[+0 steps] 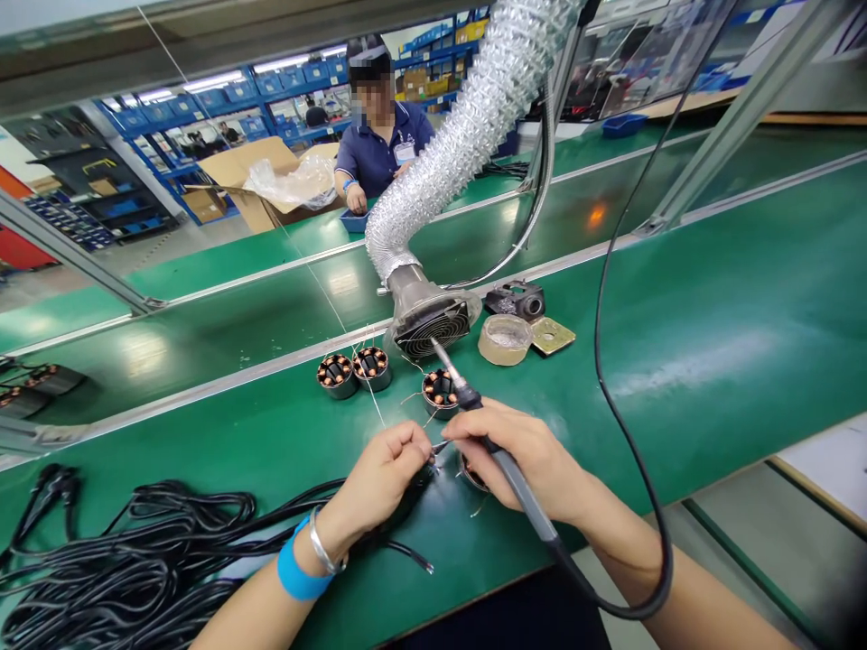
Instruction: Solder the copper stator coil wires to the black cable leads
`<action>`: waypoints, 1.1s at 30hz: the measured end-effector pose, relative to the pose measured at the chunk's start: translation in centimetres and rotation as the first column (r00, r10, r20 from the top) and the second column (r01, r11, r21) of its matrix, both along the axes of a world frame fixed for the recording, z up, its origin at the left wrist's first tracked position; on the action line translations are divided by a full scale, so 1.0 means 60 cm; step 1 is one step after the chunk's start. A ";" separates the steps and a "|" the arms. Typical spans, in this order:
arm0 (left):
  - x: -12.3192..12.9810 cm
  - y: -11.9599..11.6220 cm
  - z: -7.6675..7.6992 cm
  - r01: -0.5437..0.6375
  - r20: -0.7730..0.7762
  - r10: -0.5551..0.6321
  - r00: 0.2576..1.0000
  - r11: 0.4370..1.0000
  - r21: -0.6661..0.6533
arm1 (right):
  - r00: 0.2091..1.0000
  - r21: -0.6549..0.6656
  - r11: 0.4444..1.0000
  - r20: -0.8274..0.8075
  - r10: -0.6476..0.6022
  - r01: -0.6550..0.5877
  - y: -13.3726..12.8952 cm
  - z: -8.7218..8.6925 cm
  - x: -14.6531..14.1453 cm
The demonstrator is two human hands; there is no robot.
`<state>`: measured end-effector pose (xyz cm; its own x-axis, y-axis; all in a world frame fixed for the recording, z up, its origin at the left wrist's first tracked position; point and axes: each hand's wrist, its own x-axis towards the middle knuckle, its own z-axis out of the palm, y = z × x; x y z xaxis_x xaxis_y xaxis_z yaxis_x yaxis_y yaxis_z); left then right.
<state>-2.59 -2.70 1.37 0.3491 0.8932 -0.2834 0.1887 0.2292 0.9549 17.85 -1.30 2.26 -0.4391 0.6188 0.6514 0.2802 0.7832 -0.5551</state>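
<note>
My right hand (538, 456) is wrapped round a soldering iron (521, 496), its tip pointing up and away toward the fume hood. The fingers of my left hand (386, 474) pinch thin wire leads at the end of a black power cable (318, 495). A thin pale wire (339, 318), perhaps solder, comes down from above to the left hand. Beneath the iron's tip stands a stator with copper coils (440, 394). Another stator (472, 474) is mostly hidden behind my right hand. Two more stators (337, 376) (372, 367) stand farther left.
A fume hood (433, 325) hangs from a silver duct (467, 135). Right of it are a round tub (505, 339), a metal plate (552, 335) and a black stand (518, 298). Black cables (135, 560) lie at left. The iron's cord (602, 379) loops right. A co-worker (383, 135) sits opposite.
</note>
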 end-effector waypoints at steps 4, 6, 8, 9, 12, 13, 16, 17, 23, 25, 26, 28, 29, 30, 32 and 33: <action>0.001 0.004 -0.004 -0.037 -0.049 0.038 0.998 0.999 0.027 | 0.988 -0.161 0.982 -0.102 -0.115 0.097 -0.031 0.000 0.022; 0.002 0.004 -0.005 -0.030 -0.064 0.032 0.997 0.999 0.031 | 0.980 -0.212 0.969 -0.119 -0.158 0.130 -0.050 0.002 0.032; 0.004 0.005 -0.005 -0.022 -0.086 0.025 0.996 0.999 0.037 | 0.972 -0.201 0.967 -0.141 -0.188 0.158 -0.065 0.005 0.038; 0.005 0.005 -0.005 -0.020 -0.102 0.024 0.994 0.999 0.038 | 0.966 -0.187 0.968 -0.166 -0.199 0.167 -0.069 0.007 0.040; 0.006 0.006 -0.005 -0.015 -0.145 0.021 0.989 0.999 0.040 | 0.930 -0.186 0.955 -0.245 -0.272 0.231 -0.075 0.008 0.041; 0.006 0.007 -0.006 -0.012 -0.152 0.018 0.988 0.999 0.042 | 0.915 -0.203 0.944 -0.260 -0.309 0.262 -0.074 0.006 0.040; 0.005 0.007 -0.008 0.000 -0.151 0.008 0.989 0.999 0.050 | 0.885 -0.265 0.910 -0.261 -0.387 0.319 -0.071 0.001 0.035; 0.005 0.006 -0.009 0.002 -0.148 0.005 0.989 0.999 0.053 | 0.884 -0.275 0.906 -0.256 -0.390 0.320 -0.069 -0.001 0.034; 0.005 0.006 -0.010 0.010 -0.126 -0.001 0.992 0.997 0.074 | 0.894 -0.259 0.911 -0.236 -0.381 0.320 -0.066 -0.007 0.032; 0.006 0.006 -0.011 0.012 -0.121 -0.002 0.993 0.997 0.079 | 0.898 -0.263 0.913 -0.234 -0.373 0.311 -0.066 -0.007 0.031; 0.006 0.006 -0.011 0.011 -0.122 -0.001 0.993 0.997 0.082 | 0.900 -0.267 0.915 -0.235 -0.367 0.303 -0.066 -0.007 0.030; 0.006 0.007 -0.012 0.014 -0.125 -0.003 0.992 0.996 0.086 | 0.907 -0.275 0.919 -0.237 -0.349 0.282 -0.065 -0.007 0.028; 0.006 0.007 -0.013 0.016 -0.125 -0.005 0.992 0.996 0.090 | 0.910 -0.277 0.921 -0.237 -0.340 0.272 -0.064 -0.007 0.027; 0.006 0.007 -0.013 0.018 -0.126 -0.006 0.992 0.995 0.094 | 0.913 -0.277 0.924 -0.236 -0.332 0.264 -0.064 -0.007 0.027; 0.006 0.008 -0.013 0.020 -0.126 -0.007 0.992 0.994 0.104 | 0.917 -0.269 0.928 -0.236 -0.323 0.258 -0.064 -0.007 0.025; 0.006 0.008 -0.012 0.020 -0.125 -0.006 0.992 0.994 0.109 | 0.918 -0.260 0.931 -0.236 -0.319 0.257 -0.064 -0.007 0.025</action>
<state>-2.21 -2.23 0.65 0.3289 0.9169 -0.2261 0.3099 0.1213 0.9430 19.35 -5.13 1.84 -0.0468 0.8322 0.5525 0.2900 0.5406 -0.7897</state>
